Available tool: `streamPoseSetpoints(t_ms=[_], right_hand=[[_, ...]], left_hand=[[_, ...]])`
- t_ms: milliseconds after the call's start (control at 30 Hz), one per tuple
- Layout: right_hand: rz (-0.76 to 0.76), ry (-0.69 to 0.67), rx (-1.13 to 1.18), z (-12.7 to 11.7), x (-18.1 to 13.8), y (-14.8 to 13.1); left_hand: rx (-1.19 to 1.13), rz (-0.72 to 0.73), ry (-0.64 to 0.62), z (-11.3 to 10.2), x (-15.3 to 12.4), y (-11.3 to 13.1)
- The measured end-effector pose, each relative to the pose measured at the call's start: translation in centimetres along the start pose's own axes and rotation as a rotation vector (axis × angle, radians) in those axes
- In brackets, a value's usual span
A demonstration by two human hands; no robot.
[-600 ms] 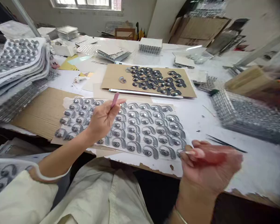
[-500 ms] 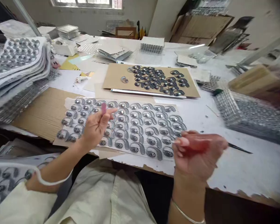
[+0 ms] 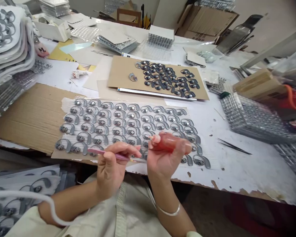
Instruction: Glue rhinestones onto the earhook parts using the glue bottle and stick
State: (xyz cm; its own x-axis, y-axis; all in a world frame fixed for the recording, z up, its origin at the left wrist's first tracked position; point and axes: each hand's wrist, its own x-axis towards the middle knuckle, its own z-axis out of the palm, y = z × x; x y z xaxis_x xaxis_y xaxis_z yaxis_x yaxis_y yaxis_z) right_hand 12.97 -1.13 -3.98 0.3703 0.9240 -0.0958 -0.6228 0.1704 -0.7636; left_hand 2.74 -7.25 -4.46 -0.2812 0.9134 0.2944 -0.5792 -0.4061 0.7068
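My left hand [image 3: 113,168] is closed round a thin pink stick [image 3: 102,153], whose tip points right toward my other hand. My right hand [image 3: 164,158] is wrapped round a small reddish bottle [image 3: 169,144]. Both hands meet at the near edge of a white sheet [image 3: 64,105] set with rows of grey hook-shaped parts with shiny round centres [image 3: 128,123]. The sheet lies on a piece of brown cardboard [image 3: 32,115].
A second cardboard [image 3: 120,74] further back carries several dark hook-shaped parts [image 3: 166,80]. Black tweezers [image 3: 233,146] lie on the white table at right. Clear blister trays [image 3: 254,118] stack at right; filled sheets [image 3: 7,39] pile at left.
Both hands have come together at the sheet's near edge. The left hand lowered the pink stick from upright to level, and the right hand carried the reddish bottle leftward.
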Motion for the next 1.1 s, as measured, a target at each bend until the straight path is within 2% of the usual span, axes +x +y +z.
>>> streamPoseSetpoints(t_ms=[100,233,367,467,633,767,1100], right_hand=[[0.018,0.034,0.012,0.5,-1.1,0.6],[0.021,0.053,-0.003,0.6,-1.2,0.1],[0.001,0.039,0.02,0.1,-0.7,-0.7],[0.007,-0.004,0.005,-0.3,0.0,-1.2],[-0.079,-0.125,-0.116,-1.0,1.8,-2.2],[-0.183,-0.15,-0.258,-0.8,2.4,-2.4],[-0.482,-0.223,-0.501,-0.8,1.1,0.9]], left_hand=[[0.035,0.009,-0.012,0.8,-0.7,-0.6],[0.273,-0.045,-0.103,0.5,-1.4,-0.5],[0.563,0.003,-0.345,0.3,-1.2,0.7],[0.652,0.045,-0.527,-0.5,-0.9,1.2],[0.857,0.295,-0.506,-4.1,-0.4,0.9],[1.08,0.464,-0.513,-6.1,0.6,0.5],[1.274,0.561,-0.58,-6.0,1.5,-0.1]])
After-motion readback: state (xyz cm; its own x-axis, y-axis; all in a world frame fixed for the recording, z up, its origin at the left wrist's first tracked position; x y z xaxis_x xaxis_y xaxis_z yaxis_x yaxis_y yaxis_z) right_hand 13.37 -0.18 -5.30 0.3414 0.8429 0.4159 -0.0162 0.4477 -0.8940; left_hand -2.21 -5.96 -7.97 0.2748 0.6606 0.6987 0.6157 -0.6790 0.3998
